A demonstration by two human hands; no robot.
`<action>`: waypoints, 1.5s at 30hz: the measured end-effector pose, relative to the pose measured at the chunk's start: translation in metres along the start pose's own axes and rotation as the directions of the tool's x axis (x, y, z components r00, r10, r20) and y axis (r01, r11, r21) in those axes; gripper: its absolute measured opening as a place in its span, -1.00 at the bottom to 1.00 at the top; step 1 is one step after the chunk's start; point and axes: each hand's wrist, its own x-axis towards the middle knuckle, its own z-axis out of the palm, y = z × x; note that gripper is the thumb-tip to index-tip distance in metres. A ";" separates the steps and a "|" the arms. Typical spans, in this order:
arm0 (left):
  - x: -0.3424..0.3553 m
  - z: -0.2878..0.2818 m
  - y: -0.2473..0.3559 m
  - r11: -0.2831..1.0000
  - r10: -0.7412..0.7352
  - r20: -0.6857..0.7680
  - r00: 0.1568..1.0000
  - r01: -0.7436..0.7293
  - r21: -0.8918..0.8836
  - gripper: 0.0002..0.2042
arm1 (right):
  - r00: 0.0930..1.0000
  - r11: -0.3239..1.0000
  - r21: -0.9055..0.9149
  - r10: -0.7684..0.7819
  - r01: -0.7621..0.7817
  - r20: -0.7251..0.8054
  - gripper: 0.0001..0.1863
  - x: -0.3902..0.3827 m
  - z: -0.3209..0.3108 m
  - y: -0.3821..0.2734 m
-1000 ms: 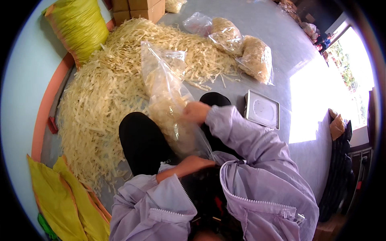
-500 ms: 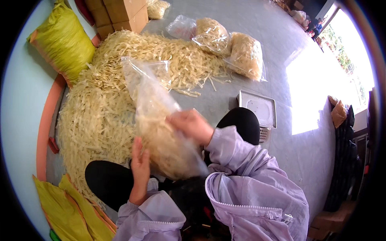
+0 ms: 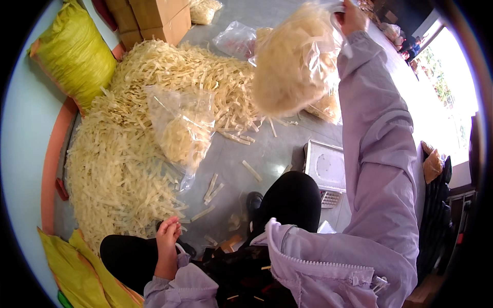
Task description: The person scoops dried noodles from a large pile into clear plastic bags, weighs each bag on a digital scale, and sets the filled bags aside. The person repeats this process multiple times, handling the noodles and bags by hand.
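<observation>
My right hand [image 3: 353,19] is closed on the gathered top of a clear plastic bag [image 3: 292,61] full of pale yellow dried strips. The arm is stretched far forward to the right, and the bag hangs off the floor, slightly blurred. My left hand [image 3: 168,238] is by my left knee, fingers loosely bent and a little apart, with nothing visible in it. Beyond it spreads a large heap of dried strips [image 3: 118,149]. Another clear bag [image 3: 182,133], partly filled with strips, leans on the heap's right edge.
A filled bag [image 3: 328,108] stands partly hidden behind the hanging one, near a flat clear bag [image 3: 235,40]. A scale [image 3: 326,167] sits beside my right knee. Loose strips [image 3: 210,187] lie on the grey floor. Yellow sack [image 3: 77,56] and cardboard boxes [image 3: 159,18] stand at back left.
My right hand has carried the filled bag from above my lap forward and up to the right. The left hand has come away from the bag and dropped lower.
</observation>
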 end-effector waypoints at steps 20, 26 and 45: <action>-0.015 -0.024 0.094 0.942 0.118 -0.052 0.992 -0.096 0.321 -0.77 | 0.430 0.338 -0.698 0.902 -0.631 0.048 -0.65 -0.211 -0.071 0.242; -0.010 -0.171 0.165 0.898 0.427 -0.411 0.805 -0.323 0.300 -0.73 | -0.222 0.388 -0.917 0.890 -0.088 0.398 -0.68 -0.390 0.052 0.250; 0.313 -0.304 -0.108 0.800 -0.337 -0.182 0.924 0.179 -0.572 -0.84 | -0.526 -0.443 -0.319 0.810 -0.838 0.258 -0.46 -0.853 0.246 0.315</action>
